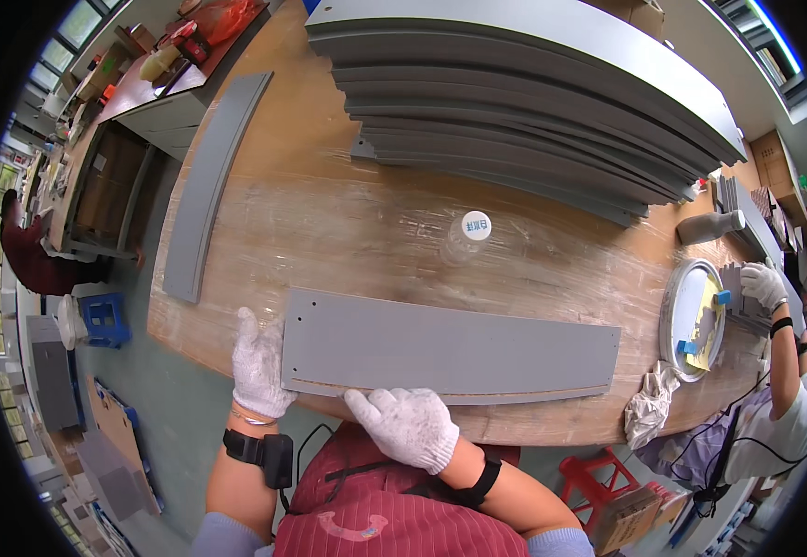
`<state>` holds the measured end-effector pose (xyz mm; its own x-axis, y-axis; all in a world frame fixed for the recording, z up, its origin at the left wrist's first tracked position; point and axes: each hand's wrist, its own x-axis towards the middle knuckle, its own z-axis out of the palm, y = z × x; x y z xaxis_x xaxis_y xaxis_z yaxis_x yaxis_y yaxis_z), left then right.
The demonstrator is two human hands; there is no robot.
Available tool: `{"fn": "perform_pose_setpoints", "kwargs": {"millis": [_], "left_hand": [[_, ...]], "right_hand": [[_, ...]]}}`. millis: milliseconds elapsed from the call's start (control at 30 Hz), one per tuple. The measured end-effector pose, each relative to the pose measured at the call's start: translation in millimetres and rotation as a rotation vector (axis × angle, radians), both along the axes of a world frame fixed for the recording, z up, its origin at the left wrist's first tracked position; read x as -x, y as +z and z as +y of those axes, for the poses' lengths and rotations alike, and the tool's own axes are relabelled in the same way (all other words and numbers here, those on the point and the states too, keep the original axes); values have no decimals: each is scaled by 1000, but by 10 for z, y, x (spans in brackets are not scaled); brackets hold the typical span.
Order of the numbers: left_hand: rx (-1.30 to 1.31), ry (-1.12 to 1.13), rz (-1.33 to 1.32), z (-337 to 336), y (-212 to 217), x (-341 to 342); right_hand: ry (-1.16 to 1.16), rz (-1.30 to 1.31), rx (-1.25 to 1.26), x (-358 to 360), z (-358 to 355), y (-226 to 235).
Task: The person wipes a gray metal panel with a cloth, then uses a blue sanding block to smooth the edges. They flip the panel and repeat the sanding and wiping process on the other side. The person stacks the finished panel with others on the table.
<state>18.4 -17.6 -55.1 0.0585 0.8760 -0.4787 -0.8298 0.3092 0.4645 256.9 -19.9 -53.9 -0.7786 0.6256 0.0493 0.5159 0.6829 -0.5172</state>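
Fingers [247, 325] of the left hand [260, 368] lie straight at the left end of the grey board [459, 348] on the bench [329, 223]; the right hand [408, 427] curls at the board's near edge. Whether either pinches is unclear. Light, even pressure should prevent slipping.

1. Stack [515, 102]: top cut off by the upper edge; too tightly layered to count.
2. Panel [450, 348]: underside hidden.
3. Left hand [261, 367], right hand [405, 427]: any fingers beneath the panel are hidden.
4. Co-worker [774, 427]: partly lost in the dark rim.
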Motion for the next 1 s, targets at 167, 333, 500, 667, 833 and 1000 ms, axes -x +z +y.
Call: {"fn": "perform_pose_setpoints", "kwargs": {"millis": [167, 333, 500, 667, 833, 1000], "left_hand": [[-45, 13, -125, -61, -67, 130], [-43, -29, -189, 22, -104, 92], [-64, -52, -246, 21, -108, 125], [-38, -72, -160, 60, -60, 108], [-39, -80, -205, 37, -80, 158], [-28, -51, -259, -12, -14, 118]], "right_hand": [[-704, 348, -102, -592, 41, -142], [-718, 237, -54, -688, -374, -238], [-797, 196, -50, -602, -482, -267], [-786, 183, -29, -516, -499, -206], [-709, 210, 9, -468, -410, -119], [-994, 269, -175, -506, 107, -294]]}}
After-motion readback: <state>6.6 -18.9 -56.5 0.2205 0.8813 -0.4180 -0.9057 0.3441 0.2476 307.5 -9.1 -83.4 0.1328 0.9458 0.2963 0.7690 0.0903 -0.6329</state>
